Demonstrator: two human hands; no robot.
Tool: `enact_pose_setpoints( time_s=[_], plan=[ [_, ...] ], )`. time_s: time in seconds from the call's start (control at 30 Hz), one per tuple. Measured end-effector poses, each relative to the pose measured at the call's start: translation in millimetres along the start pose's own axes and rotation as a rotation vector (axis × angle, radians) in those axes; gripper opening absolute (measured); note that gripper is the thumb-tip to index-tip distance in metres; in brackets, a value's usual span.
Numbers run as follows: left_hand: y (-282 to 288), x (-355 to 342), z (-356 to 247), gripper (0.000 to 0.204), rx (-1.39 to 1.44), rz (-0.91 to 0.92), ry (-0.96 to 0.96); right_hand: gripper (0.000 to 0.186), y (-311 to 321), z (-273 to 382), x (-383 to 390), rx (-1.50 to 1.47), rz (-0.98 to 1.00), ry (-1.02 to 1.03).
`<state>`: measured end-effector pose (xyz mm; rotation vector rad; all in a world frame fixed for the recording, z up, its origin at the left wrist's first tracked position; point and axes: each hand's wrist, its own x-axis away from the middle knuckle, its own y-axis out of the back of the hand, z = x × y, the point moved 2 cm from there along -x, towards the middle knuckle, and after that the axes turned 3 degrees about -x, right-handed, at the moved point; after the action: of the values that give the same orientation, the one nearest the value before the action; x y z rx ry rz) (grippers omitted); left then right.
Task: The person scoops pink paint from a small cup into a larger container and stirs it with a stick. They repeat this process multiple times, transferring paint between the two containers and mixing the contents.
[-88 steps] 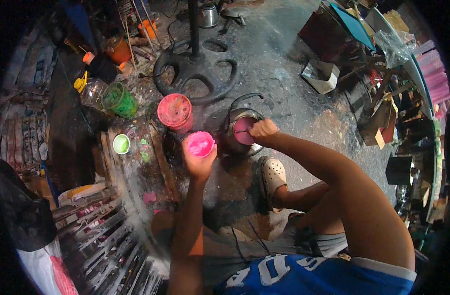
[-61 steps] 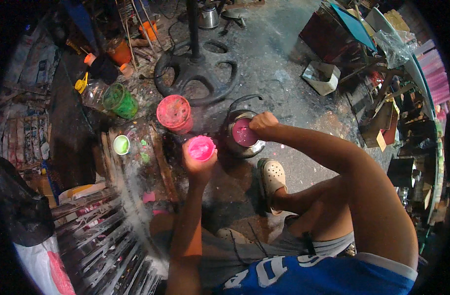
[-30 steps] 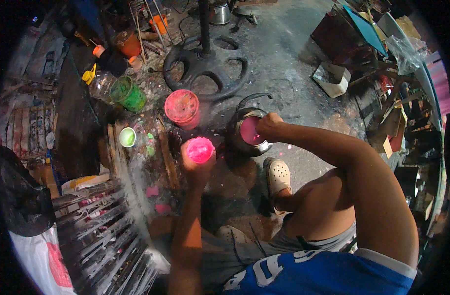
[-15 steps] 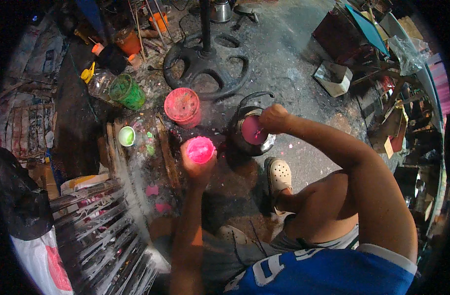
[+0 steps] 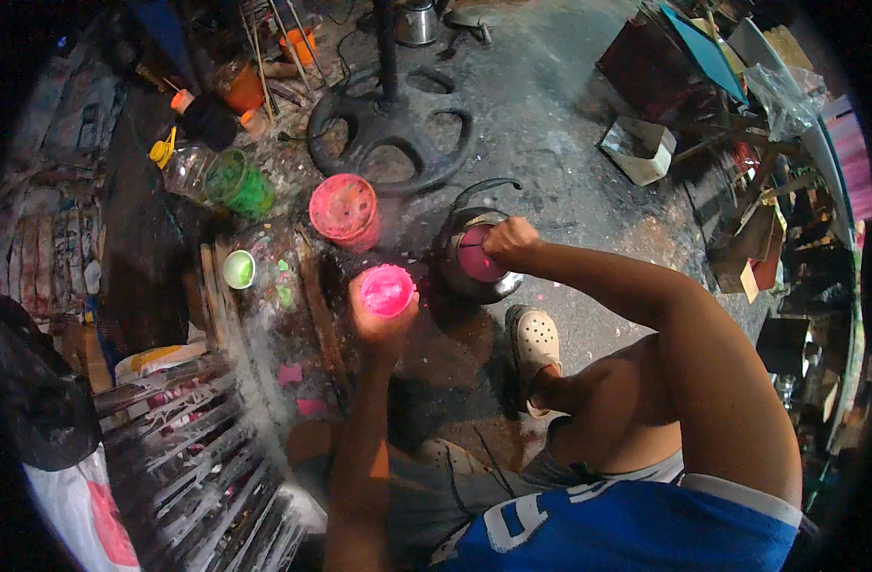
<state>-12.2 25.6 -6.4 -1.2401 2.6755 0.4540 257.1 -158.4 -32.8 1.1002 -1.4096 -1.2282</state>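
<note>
My left hand [image 5: 371,322] is wrapped round a small cup [image 5: 388,292] of bright pink, thick-looking material, held upright with its mouth toward me. To the right, a dark metal pot [image 5: 485,289] stands on the floor with pink liquid [image 5: 476,264] inside. Over its right rim, my right hand [image 5: 514,243] is closed on a thin dark stick [image 5: 473,246] that reaches across the pot's mouth. The stick's far end is hard to make out. Just beyond the cup stands a pink-stained bucket [image 5: 344,211].
A green tub [image 5: 238,186], a clear jug with a yellow top [image 5: 176,162] and a white cup with green residue [image 5: 239,270] stand at left. Behind is a black wheel-shaped stand base [image 5: 390,143]. Splattered slats [image 5: 169,429] lie lower left; a white open container [image 5: 638,151] sits at right.
My right hand has moved left over the pot's mouth, and the thin stick now shows across it. The left hand keeps hold of the pink cup. The whole view has shifted slightly.
</note>
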Motion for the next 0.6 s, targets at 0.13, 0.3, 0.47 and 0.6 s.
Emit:
enact_pose_setpoints(
  time_s=[0.13, 0.3, 0.47, 0.6],
  plan=[
    [2, 0, 11, 0.076, 0.042, 0.080, 0.043, 0.013, 1, -11, 13, 0.017, 0.387, -0.153],
    [2, -1, 18, 0.077, -0.050, 0.045, -0.010, 0.016, 12, -13, 29, 0.055, 0.424, -0.096],
    [3, -1, 12, 0.077, -0.059, 0.035, 0.009, 0.018, 14, 7, 29, 0.072, 0.512, -0.068],
    [4, -2, 6, 0.078, -0.029, 0.072, 0.023, 0.016, 32, 29, 19, 0.057, 0.436, 0.139]
  ],
)
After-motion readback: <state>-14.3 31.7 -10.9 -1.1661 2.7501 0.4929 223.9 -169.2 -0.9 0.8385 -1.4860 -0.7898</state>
